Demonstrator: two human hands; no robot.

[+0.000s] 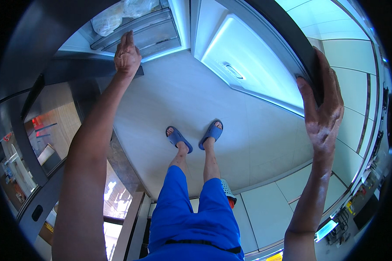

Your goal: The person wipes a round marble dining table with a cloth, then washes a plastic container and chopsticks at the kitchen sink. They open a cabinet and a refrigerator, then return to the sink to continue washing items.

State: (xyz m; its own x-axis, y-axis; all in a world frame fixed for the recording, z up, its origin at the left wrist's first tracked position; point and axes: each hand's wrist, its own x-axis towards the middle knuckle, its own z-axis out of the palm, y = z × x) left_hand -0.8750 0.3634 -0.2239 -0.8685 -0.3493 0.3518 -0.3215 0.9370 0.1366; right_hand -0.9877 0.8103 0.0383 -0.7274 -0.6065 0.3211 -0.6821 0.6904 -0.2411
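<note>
An upright fridge or freezer stands open before me. My right hand (pixel 326 101) is clasped around the dark outer edge of its door (pixel 248 55), the thumb on the inner side and the fingers outside. My left hand (pixel 128 55) reaches to the grey translucent drawer (pixel 158 34) low in the compartment. Its fingers are stretched out over the drawer's front edge; whether they press on it is hard to tell. Clear plastic bags (pixel 108 19) with pale contents, too blurred to identify, lie in the drawer.
White cabinets with a counter run along the right (pixel 349 57) and behind me (pixel 264 212). A perforated basket (pixel 227 187) stands by my leg. At left is a dark-framed sliding glass door (pixel 32 146). My slippered feet are on the pale floor (pixel 196 94).
</note>
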